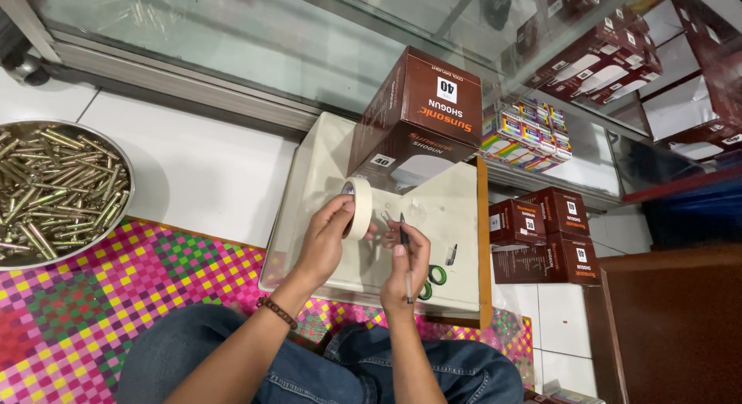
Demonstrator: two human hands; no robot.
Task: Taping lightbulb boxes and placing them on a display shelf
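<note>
Gripping masking tape roll (359,208) in left hand (325,242); right hand (408,257) pinching pen (405,253), probably at tape edge, over white tray (456,218).

The left hand (325,242) holds a roll of cream masking tape (360,208) upright above a cream tray (309,180). The right hand (408,257) holds a pen (405,253) just beside the roll. A brown carton (421,114) stands on the tray. Green-handled scissors (437,274) lie near the right hand. A metal bowl of brass pieces (54,189) sits at the left on the floor.
</note>
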